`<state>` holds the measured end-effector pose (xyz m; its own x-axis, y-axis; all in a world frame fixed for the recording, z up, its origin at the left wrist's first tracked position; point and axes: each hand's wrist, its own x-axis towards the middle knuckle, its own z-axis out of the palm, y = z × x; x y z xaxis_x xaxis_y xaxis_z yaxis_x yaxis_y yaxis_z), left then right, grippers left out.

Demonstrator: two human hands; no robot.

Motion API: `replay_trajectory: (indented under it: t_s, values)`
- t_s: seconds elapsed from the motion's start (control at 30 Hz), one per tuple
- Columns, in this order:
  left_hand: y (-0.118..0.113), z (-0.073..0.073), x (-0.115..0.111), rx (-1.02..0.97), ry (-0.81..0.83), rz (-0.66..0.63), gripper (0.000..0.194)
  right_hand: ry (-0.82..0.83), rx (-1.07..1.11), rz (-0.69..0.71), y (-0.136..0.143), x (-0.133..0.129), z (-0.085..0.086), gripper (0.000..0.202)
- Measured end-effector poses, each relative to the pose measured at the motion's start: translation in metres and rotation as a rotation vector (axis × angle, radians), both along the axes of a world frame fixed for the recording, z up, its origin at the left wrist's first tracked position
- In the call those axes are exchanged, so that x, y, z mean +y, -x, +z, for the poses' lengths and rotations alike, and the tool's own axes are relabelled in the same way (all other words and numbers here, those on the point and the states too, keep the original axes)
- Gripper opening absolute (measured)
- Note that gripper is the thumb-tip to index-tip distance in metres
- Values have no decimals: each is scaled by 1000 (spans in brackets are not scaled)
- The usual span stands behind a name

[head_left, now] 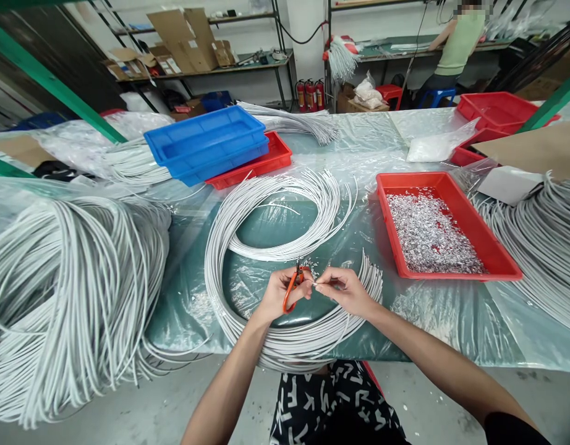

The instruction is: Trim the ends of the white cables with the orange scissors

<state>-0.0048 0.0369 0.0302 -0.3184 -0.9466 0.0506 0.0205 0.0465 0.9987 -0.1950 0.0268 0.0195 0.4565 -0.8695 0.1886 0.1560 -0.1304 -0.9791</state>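
Note:
My left hand (279,293) is closed around orange-handled snips (290,293), whose dark tip points away from me. Its thumb and forefinger meet near my right fingertips. With thumb and forefinger, my right hand (344,290) pinches a thin pale cable end (314,283); the hands hide most of it. Both hands are above a large coil of white cable (214,266) on the green table. The loose cable ends (371,275) fan out beside my right wrist. A few small bits lie on the table just beyond my fingers.
A red tray (496,262) of small shiny metal pieces stands to the right. Thick grey cable bundles (81,278) hang over the left edge; more (544,241) lie far right. Blue trays (206,139) rest on a red one behind. A person (456,49) sits at the back.

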Motion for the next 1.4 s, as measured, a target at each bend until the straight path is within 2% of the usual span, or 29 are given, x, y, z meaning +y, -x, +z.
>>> replay_trajectory:
  t_s: [0.13,0.37,0.5,0.67,0.87,1.2,1.4]
  values:
    - [-1,-1,0,24,-29,-6,19,51,38,-29,0,3,3,21]
    - [2,3,0,-11,-70,41,20,544,315,-197,3,5,7,19]
    - [3,5,-1,-26,-111,32,20,673,371,-233,3,5,4,18]
    - [1,4,-2,-8,-136,-38,21,728,380,-265,3,7,2,18]
    - [1,4,-1,25,-187,-42,21,816,405,-312,1,7,0,19]
    - [1,6,-3,125,-247,-83,24,783,305,-362,-4,9,0,16]
    - [1,3,-4,205,-290,-114,29,687,192,-398,-11,16,2,14]
